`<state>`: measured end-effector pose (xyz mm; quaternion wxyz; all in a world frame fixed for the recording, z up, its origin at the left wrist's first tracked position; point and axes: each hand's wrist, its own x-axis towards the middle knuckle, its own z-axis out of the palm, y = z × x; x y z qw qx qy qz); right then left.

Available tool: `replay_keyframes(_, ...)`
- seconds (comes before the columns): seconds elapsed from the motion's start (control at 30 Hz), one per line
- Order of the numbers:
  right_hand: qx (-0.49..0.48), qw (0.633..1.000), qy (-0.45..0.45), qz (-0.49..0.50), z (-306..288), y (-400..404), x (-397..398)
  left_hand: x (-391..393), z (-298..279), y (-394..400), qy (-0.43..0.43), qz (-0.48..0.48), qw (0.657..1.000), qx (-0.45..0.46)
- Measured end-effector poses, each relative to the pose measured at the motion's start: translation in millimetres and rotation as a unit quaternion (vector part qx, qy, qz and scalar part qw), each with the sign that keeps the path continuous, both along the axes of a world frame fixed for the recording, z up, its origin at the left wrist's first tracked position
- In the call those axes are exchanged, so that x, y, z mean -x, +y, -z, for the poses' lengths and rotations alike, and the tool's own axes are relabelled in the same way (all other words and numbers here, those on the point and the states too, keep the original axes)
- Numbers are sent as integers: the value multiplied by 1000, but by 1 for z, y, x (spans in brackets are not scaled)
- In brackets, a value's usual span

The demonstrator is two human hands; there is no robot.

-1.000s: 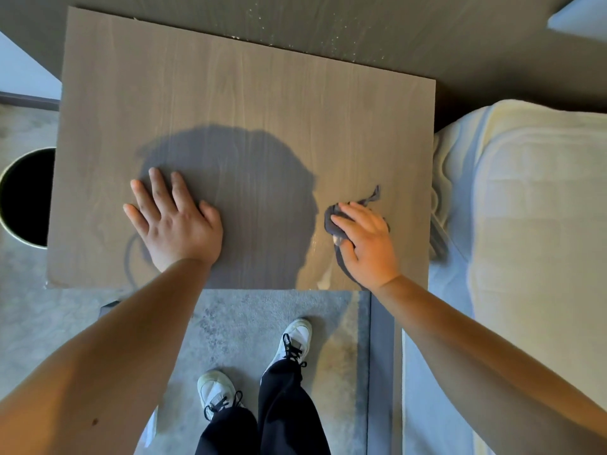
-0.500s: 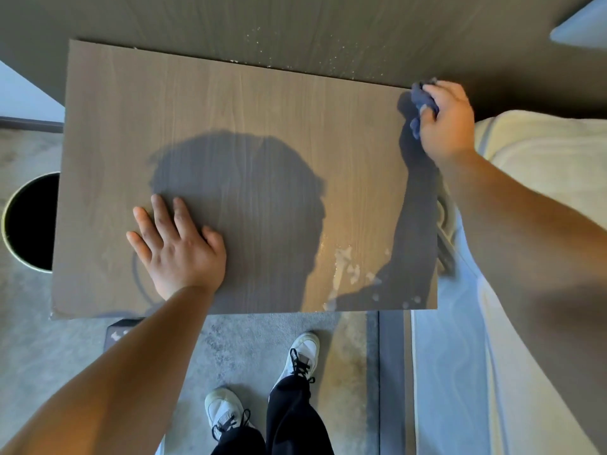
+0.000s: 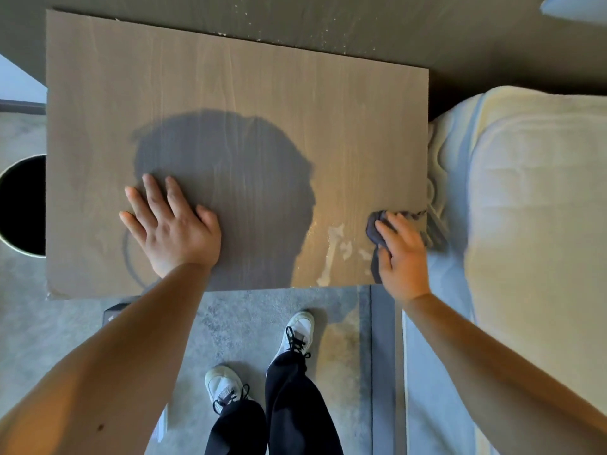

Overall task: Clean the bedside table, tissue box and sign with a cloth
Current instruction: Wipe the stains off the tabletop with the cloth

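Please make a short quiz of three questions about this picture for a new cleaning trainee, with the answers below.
1. True or false: the left hand lies flat with spread fingers on the bedside table.
2. Which hand presses the dark cloth on the table? A) left B) right C) both
3. Fill in: the pale wet patch on the wood lies near the table's front edge, just to the ____ of the cloth as the camera sees it.

Key
1. True.
2. B, the right hand, near the table's front right corner, beside the bed.
3. Left.
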<state>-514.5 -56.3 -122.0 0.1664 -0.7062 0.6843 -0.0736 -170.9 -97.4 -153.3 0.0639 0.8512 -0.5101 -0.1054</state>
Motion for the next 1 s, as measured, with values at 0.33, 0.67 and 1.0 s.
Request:
replay_keyframes(0.33,4,983,-14,181,7,35,2,-1,1,0,4,4,1000,3)
replay_keyframes(0.67,-11,968,-155,196,4,48,-97,0,-4,1,6,10,1000,-13)
replay_keyframes(1.0,13,998,-34,57,1,-86,-32,0,-6,1,3,9,1000,-19)
